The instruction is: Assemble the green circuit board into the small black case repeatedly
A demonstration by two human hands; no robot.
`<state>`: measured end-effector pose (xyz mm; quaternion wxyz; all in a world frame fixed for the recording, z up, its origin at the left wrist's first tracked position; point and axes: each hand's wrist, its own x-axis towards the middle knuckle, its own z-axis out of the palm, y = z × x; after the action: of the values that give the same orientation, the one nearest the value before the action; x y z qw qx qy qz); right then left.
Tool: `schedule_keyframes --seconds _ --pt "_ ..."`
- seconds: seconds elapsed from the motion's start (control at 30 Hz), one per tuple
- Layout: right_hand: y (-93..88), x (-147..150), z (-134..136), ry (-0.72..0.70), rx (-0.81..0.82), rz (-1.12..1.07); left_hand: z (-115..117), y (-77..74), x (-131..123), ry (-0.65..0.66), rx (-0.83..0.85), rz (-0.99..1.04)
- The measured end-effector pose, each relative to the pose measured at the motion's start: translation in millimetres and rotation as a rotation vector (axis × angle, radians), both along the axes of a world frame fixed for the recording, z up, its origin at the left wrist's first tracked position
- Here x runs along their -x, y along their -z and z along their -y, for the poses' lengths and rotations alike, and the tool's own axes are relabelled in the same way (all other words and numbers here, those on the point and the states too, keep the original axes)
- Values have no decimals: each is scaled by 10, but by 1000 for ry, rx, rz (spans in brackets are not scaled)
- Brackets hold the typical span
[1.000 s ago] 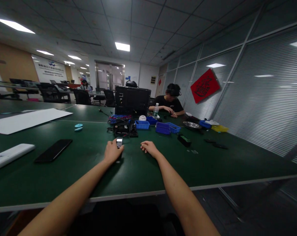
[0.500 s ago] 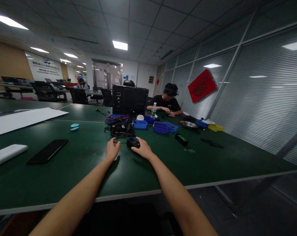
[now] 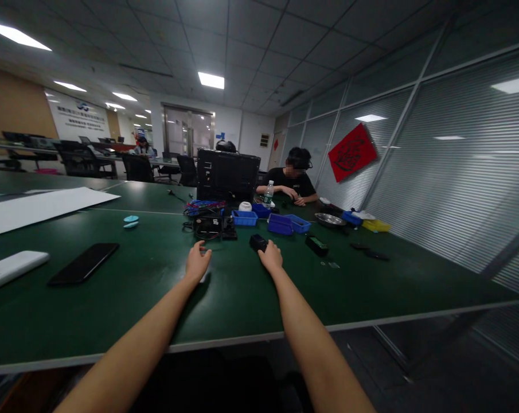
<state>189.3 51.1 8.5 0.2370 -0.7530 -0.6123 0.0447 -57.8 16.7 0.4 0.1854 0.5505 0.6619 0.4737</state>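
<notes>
My right hand [image 3: 271,256] is closed around the near end of a small black box-shaped device [image 3: 258,242], low over the green table [image 3: 156,310]. Its exact kind does not show. To the left, my left hand [image 3: 198,261] is held just above or on the tabletop, with thumb and fingers apart and nothing visible between them. A small pale patch shows by its wrist; I cannot make out what it is. Just beyond my hands lie a black adapter-like box with cables [image 3: 207,225] and a light blue tray [image 3: 244,218]. Another black box with a green top [image 3: 316,245] lies right of my right hand.
A black monitor [image 3: 228,175] stands at the back, near a baseball [image 3: 244,206] and a water bottle [image 3: 268,193]. Across the table sits a person [image 3: 291,178]. A metal bowl [image 3: 329,219] is on the right; a black phone-like slab [image 3: 85,264] and white sheet [image 3: 48,207] lie left.
My right hand has moved right with the black device, away from my left hand, and the device has turned. My left hand has barely moved.
</notes>
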Motion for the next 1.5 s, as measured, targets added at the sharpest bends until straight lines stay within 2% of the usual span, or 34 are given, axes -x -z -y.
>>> schedule_keyframes --seconds 0.13,0.37,0.6,1.17,1.27,1.5 --pt "11 -97 -37 102 9 -37 -6 6 6 -2 12 14" --pt "-55 -182 -20 106 10 -152 11 -19 6 12 20 34" --pt "-47 -216 -10 93 15 -112 19 -29 2 12 20 38" --pt "-19 -268 -53 200 23 -96 36 -60 -7 37 47 41" --pt "-37 -185 -14 139 14 -56 37 -62 -13 42 47 39" --pt "-53 188 106 -127 60 -1 39 -57 -13 51 40 -1"
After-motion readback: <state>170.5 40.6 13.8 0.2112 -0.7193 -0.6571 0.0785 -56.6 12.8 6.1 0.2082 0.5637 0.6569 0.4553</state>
